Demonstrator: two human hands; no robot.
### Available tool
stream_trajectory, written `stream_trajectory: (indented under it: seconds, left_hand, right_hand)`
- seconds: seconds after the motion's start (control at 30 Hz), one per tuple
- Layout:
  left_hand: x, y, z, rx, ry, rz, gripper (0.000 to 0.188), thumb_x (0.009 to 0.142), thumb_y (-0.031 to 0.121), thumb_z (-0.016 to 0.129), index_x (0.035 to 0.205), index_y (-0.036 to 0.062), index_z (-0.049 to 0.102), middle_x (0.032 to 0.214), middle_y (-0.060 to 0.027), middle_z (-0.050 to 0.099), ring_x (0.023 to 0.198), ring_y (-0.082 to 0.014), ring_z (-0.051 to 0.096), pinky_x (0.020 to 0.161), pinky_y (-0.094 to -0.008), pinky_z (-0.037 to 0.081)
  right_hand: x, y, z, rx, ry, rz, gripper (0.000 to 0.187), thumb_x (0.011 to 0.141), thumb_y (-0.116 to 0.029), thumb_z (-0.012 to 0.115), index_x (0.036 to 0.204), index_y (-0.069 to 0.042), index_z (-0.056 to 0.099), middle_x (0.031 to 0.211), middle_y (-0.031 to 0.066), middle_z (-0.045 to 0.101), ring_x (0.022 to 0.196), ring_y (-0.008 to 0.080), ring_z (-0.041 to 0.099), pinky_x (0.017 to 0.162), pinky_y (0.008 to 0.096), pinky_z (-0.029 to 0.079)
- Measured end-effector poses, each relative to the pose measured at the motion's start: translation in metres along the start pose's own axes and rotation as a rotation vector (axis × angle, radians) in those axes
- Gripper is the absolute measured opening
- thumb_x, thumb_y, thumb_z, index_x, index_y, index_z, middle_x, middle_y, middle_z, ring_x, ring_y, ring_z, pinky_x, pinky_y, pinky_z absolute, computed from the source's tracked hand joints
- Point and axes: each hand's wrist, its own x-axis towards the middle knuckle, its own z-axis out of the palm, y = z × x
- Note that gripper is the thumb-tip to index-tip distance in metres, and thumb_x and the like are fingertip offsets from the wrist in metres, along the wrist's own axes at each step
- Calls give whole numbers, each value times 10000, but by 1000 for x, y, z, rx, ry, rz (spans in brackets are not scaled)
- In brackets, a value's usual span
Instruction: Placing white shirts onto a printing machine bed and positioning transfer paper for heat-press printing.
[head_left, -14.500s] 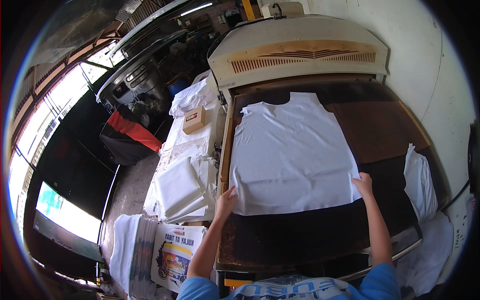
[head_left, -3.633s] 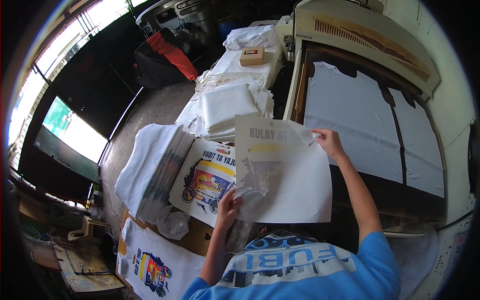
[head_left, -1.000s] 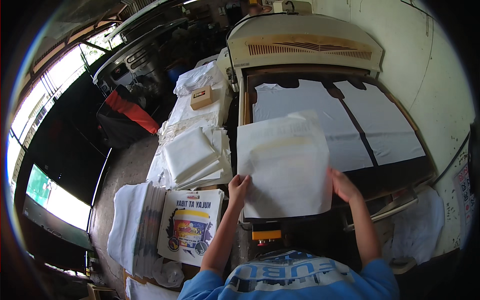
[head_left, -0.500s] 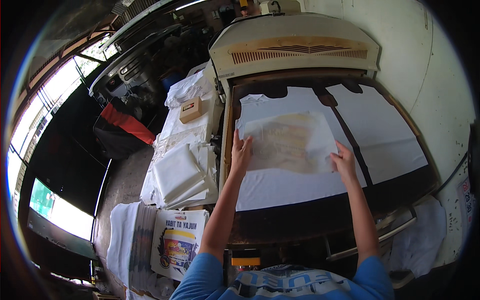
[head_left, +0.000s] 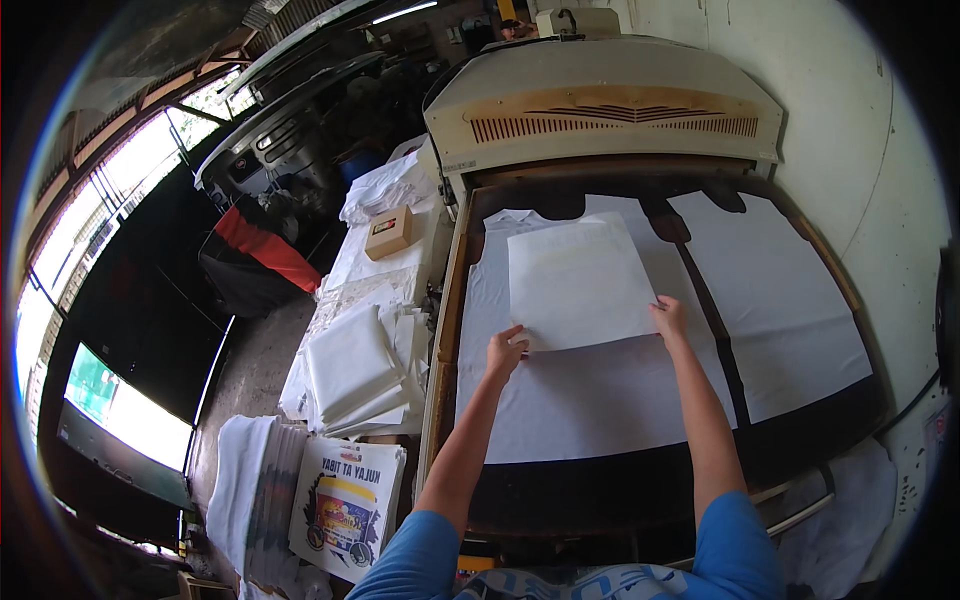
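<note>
A pale sheet of paper (head_left: 580, 285) is stretched between my two hands over a white shirt (head_left: 590, 410), which lies flat on the dark bed (head_left: 600, 495) of a large heat press. My left hand (head_left: 506, 351) pinches the sheet's near left corner, and my right hand (head_left: 669, 319) grips its near right corner. A shadow falls on the cloth below the near edge, while the far part reaches over the shirt's upper half; whether it touches there I cannot tell. To the right lies a second piece of white cloth (head_left: 775, 300), parted from the first by a dark strip.
The cream press housing (head_left: 610, 100) rises behind the bed. At left, a table carries folded white cloth (head_left: 350, 355) and a small cardboard box (head_left: 388, 234). Nearer me stand a stack of white cloth (head_left: 240, 490) and printed sheets (head_left: 345, 510). A metal bar (head_left: 805, 512) borders the bed's front.
The sheet went from blurred, with a coloured print showing, to sharp and plain pale, lying farther over the shirt. My left hand shifted down and right along it; the view moved slightly.
</note>
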Motion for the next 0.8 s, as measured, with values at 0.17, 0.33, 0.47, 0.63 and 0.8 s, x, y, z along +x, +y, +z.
stream_trajectory:
  seconds: [0.17,0.33,0.47,0.63,0.8]
  left_hand:
    - [10,-9,-1,57,34,66,431,705,46,592,1128,-5,527,826,-144,631,609,-154,620,556,-259,491]
    - [11,-17,-13,337,216,247,429,641,51,636,1055,-40,563,843,-186,628,586,-191,626,573,-281,495]
    - [14,-7,5,260,190,140,409,614,58,645,1006,-44,587,880,-212,615,625,-239,630,603,-301,497]
    - [24,-21,3,336,220,120,362,609,81,640,960,-4,621,962,-189,586,897,-295,567,797,-349,447]
    - [16,-26,-4,403,262,188,338,621,100,630,949,22,631,974,-176,576,936,-293,539,825,-359,429]
  right_hand:
    - [1,15,-5,-77,30,36,436,627,-19,600,1050,69,537,760,150,615,532,186,590,397,269,475]
    - [-5,17,-11,-105,-26,-37,358,597,36,564,952,77,580,710,135,617,541,192,597,442,269,483]
    - [-3,20,-15,-147,98,-127,254,594,43,566,842,69,613,636,116,614,537,182,598,488,272,476]
    - [0,20,-9,-218,107,-156,222,586,28,575,801,43,627,642,127,617,580,208,610,556,287,482]
    - [-3,23,-13,-316,140,-205,207,585,-18,591,783,26,632,655,143,617,626,250,615,615,309,480]
